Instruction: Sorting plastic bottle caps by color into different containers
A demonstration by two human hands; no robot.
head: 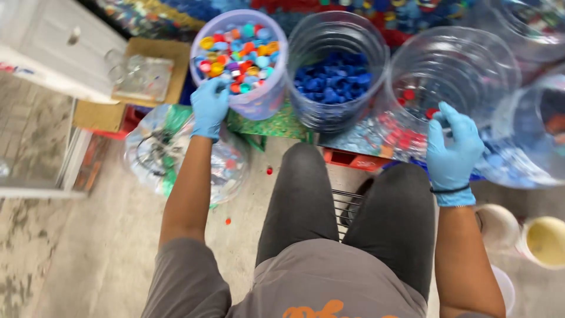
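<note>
Concrete floor below; left hand grips the mixed-cap tub, right hand pinches a red cap.

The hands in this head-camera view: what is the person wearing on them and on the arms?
Both hands wear thin, light blue disposable gloves that end at the wrist: the left hand and the right hand. A narrow dark band circles the right wrist over the glove's cuff. The forearms are bare; short grey sleeves cover only the upper arms. No watch or rings show.
</note>
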